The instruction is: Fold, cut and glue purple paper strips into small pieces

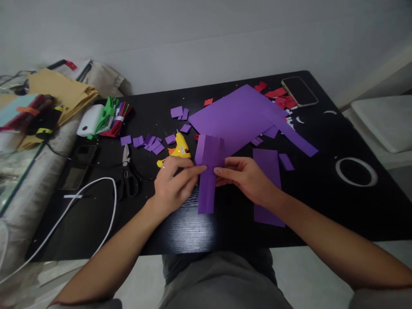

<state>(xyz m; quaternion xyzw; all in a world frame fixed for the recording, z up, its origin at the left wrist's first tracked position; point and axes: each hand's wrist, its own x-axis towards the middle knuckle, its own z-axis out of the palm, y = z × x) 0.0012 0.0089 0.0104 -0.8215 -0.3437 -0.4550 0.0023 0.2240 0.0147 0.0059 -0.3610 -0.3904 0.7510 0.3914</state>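
Observation:
A folded purple paper strip (207, 189) with lengthwise creases is held up between my hands, over the front middle of the black table. My left hand (175, 182) pinches its left edge with thumb and fingers. From the other side, my right hand (243, 177) grips the right edge, thumb in front and fingers behind. Just beyond my left hand lies a yellow glue gun (180, 146). Behind the strip spreads a large purple sheet (236, 113). A purple rectangle of paper (267, 171) lies partly under my right forearm.
Scissors (128, 174), a white cable (114, 193) and several small purple pieces (153, 143) lie on the left. At the right are a phone (299, 91), red scraps (283, 101) and a white ring (356, 172). A wall stands behind the table.

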